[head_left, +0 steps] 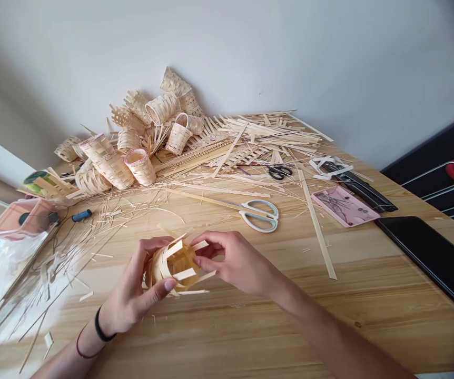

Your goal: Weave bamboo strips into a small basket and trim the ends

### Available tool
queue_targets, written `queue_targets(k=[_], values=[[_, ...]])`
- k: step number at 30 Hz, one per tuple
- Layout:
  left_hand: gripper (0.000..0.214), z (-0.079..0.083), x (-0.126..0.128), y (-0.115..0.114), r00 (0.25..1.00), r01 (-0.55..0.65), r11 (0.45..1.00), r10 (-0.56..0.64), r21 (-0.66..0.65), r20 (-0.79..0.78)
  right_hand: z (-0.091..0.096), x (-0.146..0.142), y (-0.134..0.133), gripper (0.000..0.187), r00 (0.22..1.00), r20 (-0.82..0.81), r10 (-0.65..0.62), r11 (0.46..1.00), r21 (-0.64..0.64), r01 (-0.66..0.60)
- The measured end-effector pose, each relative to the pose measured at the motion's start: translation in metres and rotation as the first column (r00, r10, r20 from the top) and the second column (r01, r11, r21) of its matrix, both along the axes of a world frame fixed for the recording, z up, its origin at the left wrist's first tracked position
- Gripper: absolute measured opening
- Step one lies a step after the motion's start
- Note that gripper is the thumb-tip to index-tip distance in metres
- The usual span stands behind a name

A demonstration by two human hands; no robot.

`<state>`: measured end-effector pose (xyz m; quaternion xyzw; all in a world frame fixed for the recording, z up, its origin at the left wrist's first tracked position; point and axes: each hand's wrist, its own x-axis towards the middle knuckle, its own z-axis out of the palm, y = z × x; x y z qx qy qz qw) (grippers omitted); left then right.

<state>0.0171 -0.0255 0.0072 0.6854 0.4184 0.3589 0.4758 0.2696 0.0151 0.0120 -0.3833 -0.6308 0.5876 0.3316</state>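
Wood tbl (250, 326), pale wall (309, 63) bhd, L grip (134, 292) clasping bskt (166, 263), R grip (237, 263) pinching it

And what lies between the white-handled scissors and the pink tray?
In the head view, mainly a long, flat, pale strip, lying on the table.

- Two hands: left hand (132, 297), right hand (233, 263)
- One woven basket (161, 266) between them, lower centre
- Two pairs of scissors (260, 216), centre
- One pink tray (355, 217), right
- Over ten piled baskets (114, 168), upper left
- Pale strips (274, 129), too many to count
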Motion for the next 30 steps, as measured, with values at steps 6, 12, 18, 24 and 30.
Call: queue_targets(k=[6,12,18,24,30], values=[[0.05,0.0,0.001,0.005,0.988,-0.051,0.994,0.063,-0.092,0.14,0.004,0.005,0.002,0.023,0.992,-0.098,0.08,0.995,0.07,-0.073],[0.049,-0.003,0.001,0.003,0.983,-0.068,0.994,0.082,-0.088,0.166,-0.004,0.0,-0.003,0.069,0.985,-0.103,0.136,0.987,0.104,-0.125],[0.079,-0.001,0.006,0.001,0.989,0.021,0.997,-0.011,-0.069,0.148,-0.004,-0.011,-0.005,0.061,0.986,-0.163,0.045,0.996,0.082,-0.032],[0.07,0.006,0.009,0.005,0.998,-0.012,0.998,0.015,-0.061,0.061,-0.002,-0.011,-0.004,0.052,0.996,-0.078,-0.037,0.986,0.158,0.05],[0.069,0.004,0.011,0.005,0.994,0.009,0.994,0.003,-0.104,0.11,-0.007,-0.012,-0.006,0.054,0.999,-0.014,-0.044,0.979,0.198,0.046]])
